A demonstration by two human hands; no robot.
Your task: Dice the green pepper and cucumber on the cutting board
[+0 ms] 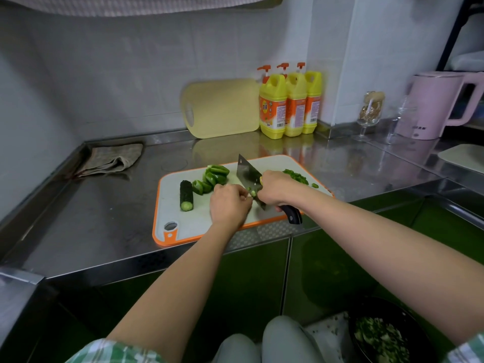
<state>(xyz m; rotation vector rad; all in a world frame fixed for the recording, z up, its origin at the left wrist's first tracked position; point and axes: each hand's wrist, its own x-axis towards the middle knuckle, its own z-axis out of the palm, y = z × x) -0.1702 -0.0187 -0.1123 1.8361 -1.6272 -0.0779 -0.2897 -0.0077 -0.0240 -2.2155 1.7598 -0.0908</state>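
Green and small, a vegetable piece (252,192) is pinched by the left hand (230,205) against the cleaver (248,176), whose handle the right hand (277,188) grips. The cucumber (186,196) lies on the cutting board (183,226) left of both hands, with pepper strips (212,179) between.

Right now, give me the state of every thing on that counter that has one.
cucumber: one chunk, undiced, lying on the cutting board.
pepper pieces: large, undiced, piled.
diced pepper: heaped on the cutting board's far right.
pepper strip: pinched by the left hand, against the blade.
cleaver: gripped by the right hand.
cloth: crumpled.
spare board: leaning on the wall.
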